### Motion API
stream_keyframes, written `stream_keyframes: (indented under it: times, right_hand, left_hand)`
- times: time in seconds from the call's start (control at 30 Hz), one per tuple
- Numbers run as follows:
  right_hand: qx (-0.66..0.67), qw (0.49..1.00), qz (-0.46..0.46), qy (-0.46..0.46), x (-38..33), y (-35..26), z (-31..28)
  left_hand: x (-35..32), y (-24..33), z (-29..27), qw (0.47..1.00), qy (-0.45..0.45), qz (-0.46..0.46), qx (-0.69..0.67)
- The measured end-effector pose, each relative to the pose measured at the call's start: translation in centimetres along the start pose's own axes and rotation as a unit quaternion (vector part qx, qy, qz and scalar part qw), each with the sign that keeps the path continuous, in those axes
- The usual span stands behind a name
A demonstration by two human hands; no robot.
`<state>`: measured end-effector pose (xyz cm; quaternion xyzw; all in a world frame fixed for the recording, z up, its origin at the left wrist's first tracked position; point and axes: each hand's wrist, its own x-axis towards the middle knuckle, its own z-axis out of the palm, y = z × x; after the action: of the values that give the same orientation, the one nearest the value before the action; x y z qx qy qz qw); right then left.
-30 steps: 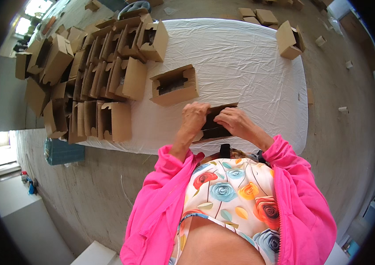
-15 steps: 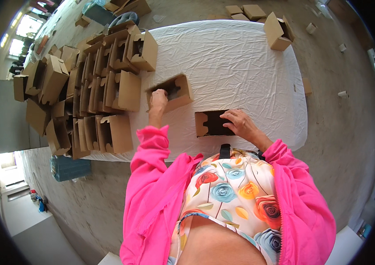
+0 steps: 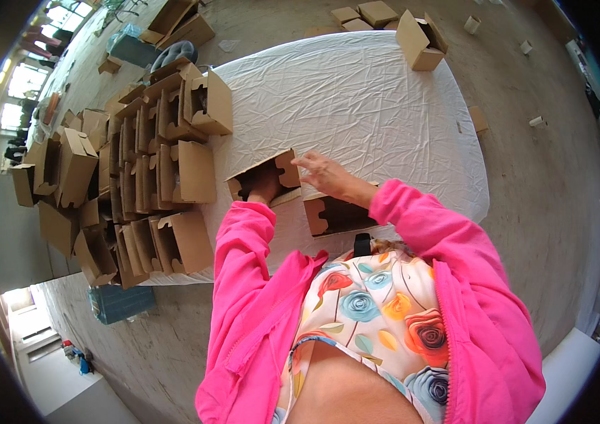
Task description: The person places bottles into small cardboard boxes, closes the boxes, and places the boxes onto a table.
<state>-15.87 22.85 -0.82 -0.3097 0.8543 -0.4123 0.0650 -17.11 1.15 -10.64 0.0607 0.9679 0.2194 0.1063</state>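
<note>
A small open cardboard box point(image 3: 287, 198) sits on the white-covered table point(image 3: 328, 92), in front of me to the left. My left hand point(image 3: 264, 185) reaches down inside it, and its fingers are hidden in the shadow there. At the box's right edge is my right hand point(image 3: 322, 174), palm down, its fingers stretched out and apart by the notched end wall; whether they touch the cardboard I cannot tell. Just below my right forearm stands a second open box point(image 3: 319, 220), closer to me, its inside dark and partly covered by the sleeve.
Several open cardboard boxes point(image 3: 196, 172) stand packed in rows at the table's left side. One open box point(image 3: 413, 46) stands at the far right corner. On the floor are a blue-green crate point(image 3: 122, 302), more cartons point(image 3: 377, 13) and small white rolls point(image 3: 473, 25).
My left hand has gone deeper into the left box. My right hand has moved from the nearer box, leftward and away from me, to the left box's right edge.
</note>
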Motion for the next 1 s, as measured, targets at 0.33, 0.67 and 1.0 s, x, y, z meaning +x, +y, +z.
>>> stream_keyframes:
  times: [0.33,0.67,1.0]
  right_hand:
    - [-0.001,0.978,0.155,-0.139,2.6,-2.0,2.1]
    - [-0.066,0.988,0.121,-0.074,4.0,2.8,3.9]
    - [0.255,0.964,0.016,0.081,2.2,-3.1,-3.4]
  left_hand:
    - [-0.4,1.5,-1.7,0.996,-0.06,0.065,-0.03]
    - [-4.0,4.4,-12.0,0.931,0.118,0.036,-0.345]
    - [-8.5,11.0,-16.2,0.706,0.348,0.035,-0.617]
